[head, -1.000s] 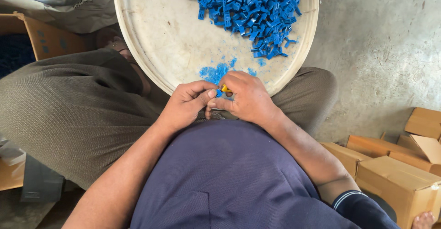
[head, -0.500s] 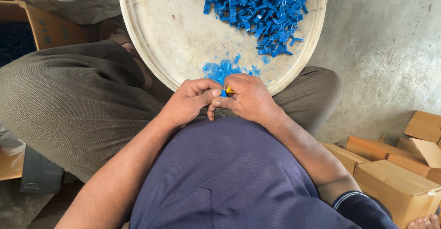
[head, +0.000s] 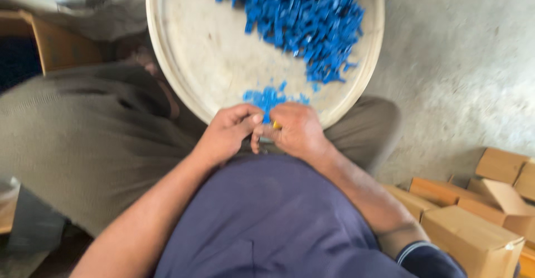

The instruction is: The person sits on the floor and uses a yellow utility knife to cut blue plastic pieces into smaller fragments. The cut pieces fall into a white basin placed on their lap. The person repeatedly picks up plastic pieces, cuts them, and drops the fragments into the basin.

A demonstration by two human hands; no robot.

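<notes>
Both hands, the left hand [head: 225,134] and right hand [head: 295,130], pinched a small blue-and-yellow piece [head: 275,125] at frame centre, best kept over the round tray [head: 184,83].

Round tray [head: 184,60], blue plastic pieces [head: 301,16]

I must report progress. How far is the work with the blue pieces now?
Done: a few blue pieces lie apart at the tray's near edge. In hand: the left hand and right hand pinch one small blue-and-yellow piece together. Left: a large blue pile fills the round tray.
</notes>
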